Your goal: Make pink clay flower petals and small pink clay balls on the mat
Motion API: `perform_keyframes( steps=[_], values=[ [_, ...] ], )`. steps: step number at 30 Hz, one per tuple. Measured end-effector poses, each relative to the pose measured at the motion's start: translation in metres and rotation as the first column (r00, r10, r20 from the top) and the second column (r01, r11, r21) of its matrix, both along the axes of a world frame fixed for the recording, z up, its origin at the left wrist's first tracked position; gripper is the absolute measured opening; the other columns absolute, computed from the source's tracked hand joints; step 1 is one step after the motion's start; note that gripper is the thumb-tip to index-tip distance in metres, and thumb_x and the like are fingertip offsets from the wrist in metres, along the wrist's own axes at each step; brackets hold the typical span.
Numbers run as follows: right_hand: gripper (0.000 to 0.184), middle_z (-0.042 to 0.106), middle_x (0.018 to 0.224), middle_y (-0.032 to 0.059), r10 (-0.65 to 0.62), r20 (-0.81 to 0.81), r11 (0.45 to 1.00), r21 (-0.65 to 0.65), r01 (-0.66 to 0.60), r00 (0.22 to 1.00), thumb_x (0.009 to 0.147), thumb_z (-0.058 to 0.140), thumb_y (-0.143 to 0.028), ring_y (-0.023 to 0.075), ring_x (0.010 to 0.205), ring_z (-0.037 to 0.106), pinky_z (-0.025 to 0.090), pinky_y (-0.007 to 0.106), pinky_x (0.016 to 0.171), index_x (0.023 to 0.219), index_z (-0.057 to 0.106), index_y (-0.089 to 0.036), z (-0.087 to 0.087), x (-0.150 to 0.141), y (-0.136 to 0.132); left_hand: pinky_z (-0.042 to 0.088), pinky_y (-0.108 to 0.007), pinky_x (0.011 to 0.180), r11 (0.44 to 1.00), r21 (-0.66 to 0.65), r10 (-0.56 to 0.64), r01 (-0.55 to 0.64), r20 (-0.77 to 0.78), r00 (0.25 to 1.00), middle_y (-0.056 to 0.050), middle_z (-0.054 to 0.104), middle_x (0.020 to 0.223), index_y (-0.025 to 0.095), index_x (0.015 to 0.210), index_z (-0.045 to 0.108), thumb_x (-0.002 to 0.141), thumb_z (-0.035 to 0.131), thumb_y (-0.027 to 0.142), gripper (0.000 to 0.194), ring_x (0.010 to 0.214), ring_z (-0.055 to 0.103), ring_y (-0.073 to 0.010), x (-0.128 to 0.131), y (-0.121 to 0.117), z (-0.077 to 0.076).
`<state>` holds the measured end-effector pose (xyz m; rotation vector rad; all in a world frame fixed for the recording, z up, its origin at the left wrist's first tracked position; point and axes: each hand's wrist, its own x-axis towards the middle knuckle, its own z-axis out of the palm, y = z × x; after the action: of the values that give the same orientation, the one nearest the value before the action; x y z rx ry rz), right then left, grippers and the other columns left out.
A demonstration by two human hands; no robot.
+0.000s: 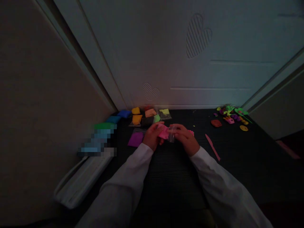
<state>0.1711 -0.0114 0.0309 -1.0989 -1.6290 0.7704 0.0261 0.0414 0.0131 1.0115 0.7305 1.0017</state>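
Above the dark table, a small clear bag of pink modelling clay (163, 131) is held between both hands. My left hand (151, 138) is closed round its pink, filled end. The fingers of my right hand (186, 140) pinch its clear plastic end. Partly hidden behind my right hand is a bit of pink clay (191, 132) on the table. To the right lies a pink plastic modelling knife (213, 147), apart from the hand. A purple clay packet (136, 138) rests just left of my left hand.
Several clay packets, among them an orange one (137, 119) and a blue one (124, 114), lie along the back and left. Small coloured clay figures (229, 119) sit at the back right. A whitish long case (86, 177) lies at left. A white panel (180, 76) stands behind the table.
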Motion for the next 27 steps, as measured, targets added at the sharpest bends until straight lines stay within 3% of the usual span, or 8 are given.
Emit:
perform_keyframes(
  steps=[5, 13, 21, 27],
  values=[
    [0.028, 0.049, 0.112, 0.0038, -0.032, 0.11, 0.998, 0.053, 0.027, 0.993, 0.078, 0.042, -0.021, 0.0163, 0.105, 0.043, 0.032, 0.033, 0.092, 0.1, 0.059, -0.024, 0.002, -0.002, -0.003, 0.025, -0.014, 0.023, 1.0, -0.015, 0.015, -0.015, 0.011, 1.0, 0.008, 0.046, 0.044, 0.019, 0.111, 0.038, 0.069, 0.054, 0.034, 0.047, 0.025, 0.036, -0.0048, 0.0, -0.002, 0.004],
    [0.019, 0.056, 0.099, 0.0038, -0.106, -0.056, 0.994, -0.042, 0.104, 0.993, 0.071, 0.055, -0.026, 0.016, 0.094, 0.051, 0.041, 0.032, 0.081, 0.088, 0.063, -0.025, -0.003, -0.003, 0.002, 0.031, -0.015, 0.027, 1.0, -0.003, 0.017, -0.017, 0.043, 0.999, 0.005, 0.052, 0.058, 0.018, 0.096, 0.042, 0.062, 0.061, 0.029, 0.041, 0.033, 0.042, -0.0047, 0.005, -0.005, 0.005],
    [0.015, 0.057, 0.095, 0.0036, -0.168, 0.007, 0.985, -0.025, 0.168, 0.986, 0.067, 0.059, -0.026, 0.0156, 0.089, 0.052, 0.041, 0.03, 0.075, 0.081, 0.064, -0.023, -0.008, -0.002, 0.004, 0.033, -0.015, 0.029, 0.994, 0.092, 0.063, -0.059, -0.042, 0.997, 0.005, 0.053, 0.058, 0.019, 0.088, 0.04, 0.058, 0.063, 0.027, 0.038, 0.035, 0.045, -0.0054, 0.008, -0.008, 0.003],
    [0.014, 0.057, 0.091, 0.0042, -0.151, 0.009, 0.988, -0.037, 0.151, 0.989, 0.066, 0.06, -0.028, 0.0161, 0.086, 0.053, 0.041, 0.031, 0.076, 0.078, 0.064, -0.023, -0.007, -0.002, 0.006, 0.039, -0.018, 0.031, 0.997, 0.073, -0.031, 0.028, 0.03, 0.999, 0.003, 0.053, 0.065, 0.02, 0.091, 0.038, 0.066, 0.056, 0.028, 0.032, 0.041, 0.05, -0.0079, 0.003, -0.002, -0.002]
  ],
)
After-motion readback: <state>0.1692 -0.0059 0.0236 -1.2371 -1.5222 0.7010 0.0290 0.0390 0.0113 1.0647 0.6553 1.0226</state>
